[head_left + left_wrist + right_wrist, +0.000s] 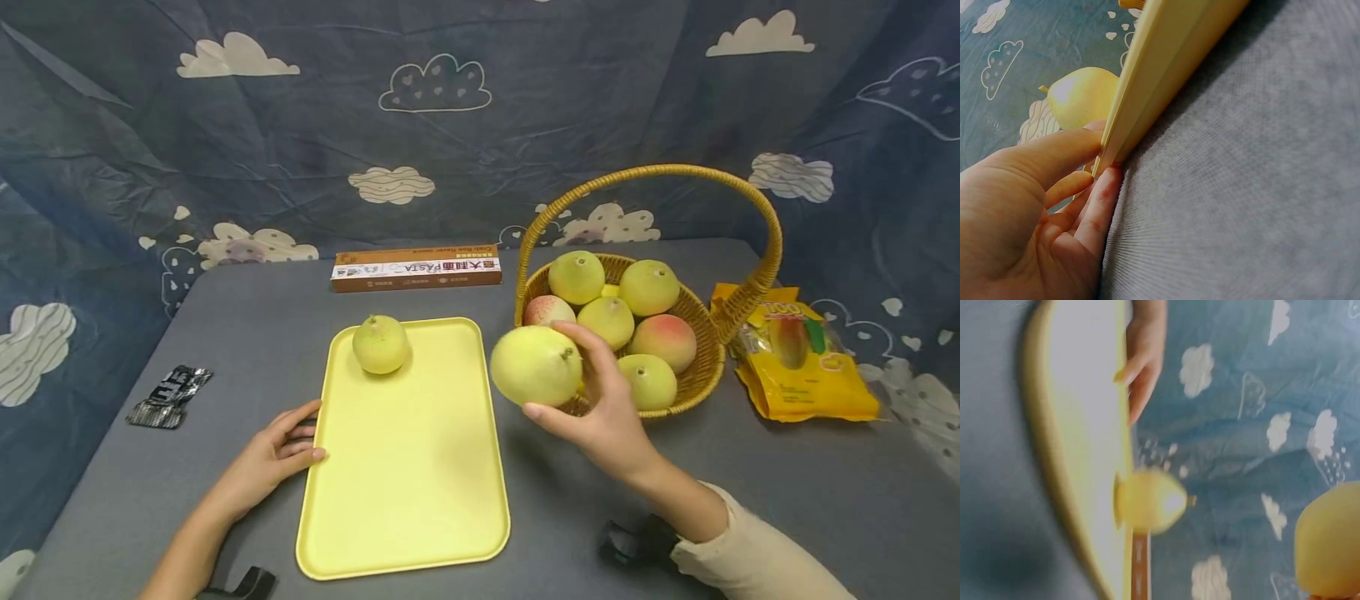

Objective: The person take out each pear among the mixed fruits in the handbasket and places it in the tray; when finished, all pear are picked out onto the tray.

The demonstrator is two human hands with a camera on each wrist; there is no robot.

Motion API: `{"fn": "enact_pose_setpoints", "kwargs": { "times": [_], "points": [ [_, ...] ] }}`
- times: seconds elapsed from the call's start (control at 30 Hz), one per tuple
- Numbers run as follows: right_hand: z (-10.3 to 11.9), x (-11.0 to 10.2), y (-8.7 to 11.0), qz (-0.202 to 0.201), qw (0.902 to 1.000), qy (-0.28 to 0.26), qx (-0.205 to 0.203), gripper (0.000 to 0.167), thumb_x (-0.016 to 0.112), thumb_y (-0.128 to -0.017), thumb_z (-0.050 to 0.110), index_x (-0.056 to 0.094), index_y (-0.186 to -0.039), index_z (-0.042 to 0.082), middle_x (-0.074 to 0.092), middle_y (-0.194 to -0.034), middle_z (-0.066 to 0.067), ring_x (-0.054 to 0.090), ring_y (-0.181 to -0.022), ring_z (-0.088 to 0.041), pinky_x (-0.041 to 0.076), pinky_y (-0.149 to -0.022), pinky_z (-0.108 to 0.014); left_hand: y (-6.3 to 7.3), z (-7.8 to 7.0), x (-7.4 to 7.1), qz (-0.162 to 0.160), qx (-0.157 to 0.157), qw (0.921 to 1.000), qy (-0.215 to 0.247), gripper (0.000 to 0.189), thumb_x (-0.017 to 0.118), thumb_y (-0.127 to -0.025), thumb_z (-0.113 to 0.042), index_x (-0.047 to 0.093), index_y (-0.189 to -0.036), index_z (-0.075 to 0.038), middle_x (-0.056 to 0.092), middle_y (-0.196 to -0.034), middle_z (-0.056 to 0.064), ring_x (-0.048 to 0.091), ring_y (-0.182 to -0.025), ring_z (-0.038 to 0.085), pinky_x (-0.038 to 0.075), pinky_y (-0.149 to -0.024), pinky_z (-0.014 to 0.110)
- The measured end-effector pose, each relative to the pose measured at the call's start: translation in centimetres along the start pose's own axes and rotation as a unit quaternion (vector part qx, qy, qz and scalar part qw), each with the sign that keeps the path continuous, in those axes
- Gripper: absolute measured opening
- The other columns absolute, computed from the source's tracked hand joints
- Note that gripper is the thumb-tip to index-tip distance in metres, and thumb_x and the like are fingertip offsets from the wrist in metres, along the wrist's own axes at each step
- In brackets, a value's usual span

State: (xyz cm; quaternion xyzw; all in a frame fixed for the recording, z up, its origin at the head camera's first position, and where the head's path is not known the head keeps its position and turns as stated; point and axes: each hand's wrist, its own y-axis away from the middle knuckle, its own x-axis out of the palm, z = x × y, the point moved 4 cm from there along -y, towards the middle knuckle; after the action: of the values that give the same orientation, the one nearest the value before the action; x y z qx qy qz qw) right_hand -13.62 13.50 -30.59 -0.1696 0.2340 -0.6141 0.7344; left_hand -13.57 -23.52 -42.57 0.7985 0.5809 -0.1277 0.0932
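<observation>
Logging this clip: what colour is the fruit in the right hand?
Pale yellow-green; the fruit shows best in the head view.

My right grip point(600, 404) holds a smooth, pale yellow-green fruit point(531, 367), stem mark rightward, above the table point(558, 525), beside the right edge of a yellow, round-cornered tray point(412, 475); my left grip point(272, 457) pinches the tray's left edge.

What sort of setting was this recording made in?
Probably a staged tabletop set rather than a working kitchen: a cloud-print cloth backdrop rises behind a grey tabletop, where a yellow tray and a wicker basket of fruit are laid out.
</observation>
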Motion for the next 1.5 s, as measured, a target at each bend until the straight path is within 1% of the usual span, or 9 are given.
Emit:
{"fn": "enact_pose_setpoints", "kwargs": {
  "times": [0.1, 0.23, 0.33, 0.47, 0.63, 0.87, 1.1, 1.33, 1.5],
  "points": [
    [-0.6, 2.4, -1.7, 0.011, 0.9988, -0.013, 0.046, 0.079, 0.074, -0.065, -0.012, 0.036, -0.133, 0.004, 0.038, -0.131, -0.010, 0.043, -0.113, -0.020, 0.040, -0.094, -0.029, 0.1, -0.1, -0.1, 0.001, 0.005, 1.0000, 0.001, 0.066, 0.064, -0.083, -0.007, 0.030, -0.139, 0.000, 0.036, -0.123, 0.023, 0.049, -0.100, 0.004, 0.048, -0.081, 0.019],
    [-1.3, 5.3, -3.9, 0.016, 0.9949, -0.029, 0.095, 0.073, 0.072, -0.071, -0.007, 0.035, -0.133, 0.002, 0.041, -0.127, -0.013, 0.045, -0.111, -0.023, 0.035, -0.099, -0.035, 0.0, -0.2, -0.2, 0.002, 0.007, 1.0000, 0.003, 0.066, 0.064, -0.083, -0.007, 0.030, -0.139, 0.000, 0.036, -0.123, 0.023, 0.049, -0.100, 0.004, 0.048, -0.081, 0.019],
    [-2.2, 7.0, -5.1, 0.010, 0.9906, -0.028, 0.133, 0.070, 0.072, -0.073, -0.002, 0.035, -0.133, 0.001, 0.043, -0.123, -0.015, 0.047, -0.105, -0.026, 0.041, -0.093, -0.037, 0.0, -0.2, -0.2, 0.000, 0.007, 1.0000, 0.002, 0.066, 0.065, -0.083, -0.007, 0.030, -0.139, 0.000, 0.036, -0.123, 0.023, 0.049, -0.100, 0.004, 0.048, -0.081, 0.019],
    [-4.4, 8.4, -5.9, 0.009, 0.9847, -0.012, 0.174, 0.070, 0.072, -0.073, 0.002, 0.035, -0.133, 0.001, 0.043, -0.122, -0.017, 0.049, -0.101, -0.027, 0.048, -0.082, -0.036, 0.1, -0.2, -0.1, -0.001, 0.003, 1.0000, -0.002, 0.066, 0.065, -0.083, -0.008, 0.030, -0.139, 0.000, 0.036, -0.123, 0.023, 0.049, -0.100, 0.005, 0.048, -0.081, 0.020],
    [-6.8, 9.2, -6.2, 0.013, 0.9781, 0.018, 0.207, 0.070, 0.073, -0.073, 0.002, 0.036, -0.133, 0.000, 0.043, -0.122, -0.019, 0.048, -0.103, -0.029, 0.049, -0.080, -0.035, 0.1, -0.2, 0.0, -0.001, 0.006, 1.0000, 0.001, 0.066, 0.065, -0.082, -0.007, 0.031, -0.138, 0.001, 0.036, -0.122, 0.023, 0.049, -0.100, 0.005, 0.048, -0.081, 0.020],
    [-8.5, 9.5, -6.4, 0.015, 0.9752, 0.032, 0.219, 0.072, 0.074, -0.071, 0.000, 0.037, -0.133, 0.000, 0.041, -0.126, -0.019, 0.045, -0.108, -0.031, 0.044, -0.088, -0.040, 0.0, -0.2, 0.0, -0.002, 0.012, 0.9999, 0.001, 0.066, 0.065, -0.082, -0.006, 0.031, -0.138, 0.002, 0.037, -0.121, 0.024, 0.050, -0.099, 0.005, 0.048, -0.080, 0.020],
    [-13.4, 9.7, -6.3, 0.015, 0.9723, 0.065, 0.224, 0.075, 0.078, -0.069, 0.008, 0.039, -0.133, 0.012, 0.042, -0.129, -0.010, 0.045, -0.109, -0.024, 0.042, -0.090, -0.036, 0.0, -0.4, 0.0, -0.002, 0.012, 0.9999, 0.000, 0.066, 0.065, -0.082, -0.005, 0.030, -0.137, 0.004, 0.037, -0.121, 0.024, 0.050, -0.099, 0.005, 0.048, -0.080, 0.019],
    [-13.9, 10.0, -6.2, 0.030, 0.9678, 0.076, 0.238, 0.077, 0.077, -0.070, 0.009, 0.037, -0.136, 0.012, 0.038, -0.133, -0.009, 0.043, -0.112, -0.025, 0.041, -0.091, -0.037, 0.0, -0.4, 0.1, -0.004, 0.012, 0.9999, -0.004, 0.066, 0.065, -0.082, -0.005, 0.031, -0.137, 0.004, 0.037, -0.120, 0.024, 0.050, -0.099, 0.005, 0.048, -0.080, 0.019],
    [-14.0, 10.1, -6.3, 0.040, 0.9679, 0.078, 0.236, 0.077, 0.077, -0.070, 0.009, 0.037, -0.135, 0.013, 0.037, -0.133, -0.010, 0.043, -0.111, -0.026, 0.042, -0.090, -0.038, 0.0, -0.3, 0.2, -0.003, 0.010, 0.9999, -0.002, 0.066, 0.065, -0.082, -0.006, 0.031, -0.138, 0.002, 0.037, -0.121, 0.024, 0.050, -0.099, 0.005, 0.048, -0.080, 0.019]
  ]
}}
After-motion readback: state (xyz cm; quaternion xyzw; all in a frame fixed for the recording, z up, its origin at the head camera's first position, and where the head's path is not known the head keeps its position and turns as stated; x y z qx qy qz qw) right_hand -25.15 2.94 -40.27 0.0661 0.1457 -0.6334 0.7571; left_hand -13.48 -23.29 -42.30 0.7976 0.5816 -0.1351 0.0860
